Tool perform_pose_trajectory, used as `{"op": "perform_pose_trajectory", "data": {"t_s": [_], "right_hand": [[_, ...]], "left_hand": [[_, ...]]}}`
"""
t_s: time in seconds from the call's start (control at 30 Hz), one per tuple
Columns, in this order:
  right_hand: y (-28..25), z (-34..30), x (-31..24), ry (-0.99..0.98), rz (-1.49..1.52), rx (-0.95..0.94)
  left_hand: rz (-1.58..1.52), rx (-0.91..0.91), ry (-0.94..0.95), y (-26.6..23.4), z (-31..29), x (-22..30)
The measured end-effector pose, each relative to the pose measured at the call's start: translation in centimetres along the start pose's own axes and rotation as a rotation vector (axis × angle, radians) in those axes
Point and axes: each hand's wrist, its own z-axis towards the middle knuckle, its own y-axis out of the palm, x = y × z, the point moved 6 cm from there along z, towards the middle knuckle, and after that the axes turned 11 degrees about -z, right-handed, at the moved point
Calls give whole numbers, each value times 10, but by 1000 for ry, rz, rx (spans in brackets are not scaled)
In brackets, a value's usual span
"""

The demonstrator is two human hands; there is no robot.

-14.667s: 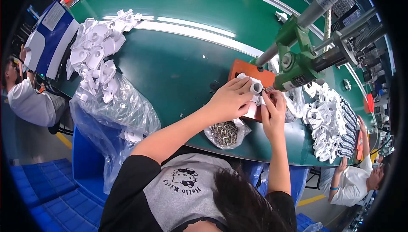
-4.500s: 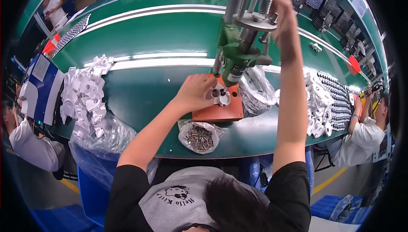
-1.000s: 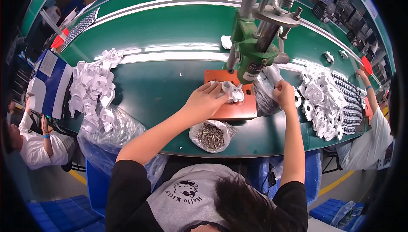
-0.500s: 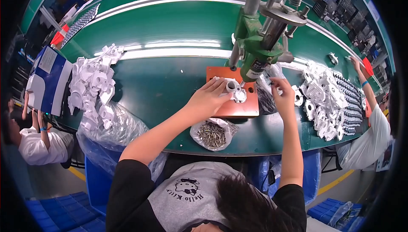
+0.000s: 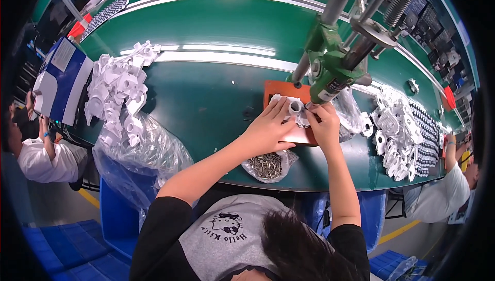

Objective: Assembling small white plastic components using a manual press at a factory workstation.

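Left hand: the person's left hand (image 5: 270,126) is clamped on the left side of a white moulded plastic part with a round collar (image 5: 295,107), fingers spread over it.
Right hand: the right hand (image 5: 325,126) is right up against the part's other side, fingertips bunched; something tiny and dark is there, honestly can't tell if they're pinching it.
White part: sits between the two hands, on top of an orange rectangular block (image 5: 271,88).
Press: green-painted metal press head (image 5: 330,72), just beyond the right hand's fingertips.
Screws: clear plastic bag of small metal screws (image 5: 267,166), just on the near side of the left hand.
Piles: loose heap of white plastic parts (image 5: 121,82) well left of the grip, another white heap (image 5: 394,137) off to its right.
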Motion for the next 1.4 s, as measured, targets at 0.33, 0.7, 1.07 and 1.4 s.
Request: {"op": "perform_pose_trajectory", "data": {"t_s": [0.33, 0.7, 1.07, 1.4], "right_hand": [[-5, -3, -46, -361, -407, -20], [-15, 2, -25, -25, -77, -110], [22, -80, -104, -429, -206, -375], [24, -78, -104, -451, -203, -310]], "left_hand": [[-18, 48, -23, -4, -1, -6], [-37, 61, -36, -2, 1, -14], [21, 82, -46, -1, -3, -16], [-4, 109, -31, -1, -3, -17]]}}
